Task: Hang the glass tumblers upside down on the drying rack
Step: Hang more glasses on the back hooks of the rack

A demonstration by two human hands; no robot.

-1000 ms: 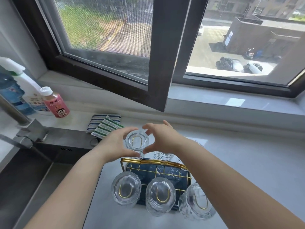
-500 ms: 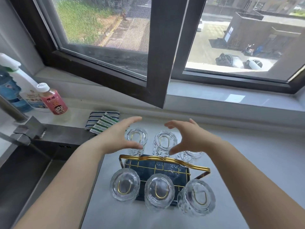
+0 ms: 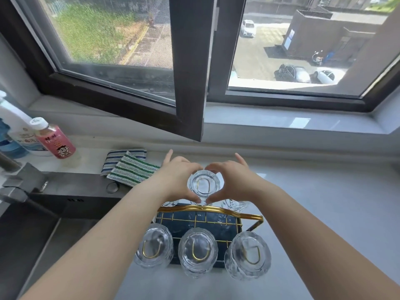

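While hands [image 3: 234, 182] clasp tumbler [image 3: 203, 184], pink bottle [image 3: 55, 140] label unreadable

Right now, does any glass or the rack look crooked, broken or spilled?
Nothing stands out. Three glasses hang upside down on the front of the rack. Both hands hold a back glass, also upside down. No cracks or spills show.

Home kitchen, upper floor. Evidence: steel sink [image 3: 32, 230] set into a pale countertop [image 3: 324, 213], cleaner spray bottle [image 3: 15, 126] and pink drink bottle [image 3: 55, 140] on the ledge, striped dishcloths [image 3: 129, 167], gold-wire drying rack [image 3: 207, 221] with tumblers. Window [image 3: 188, 68] overlooks street and parked cars.
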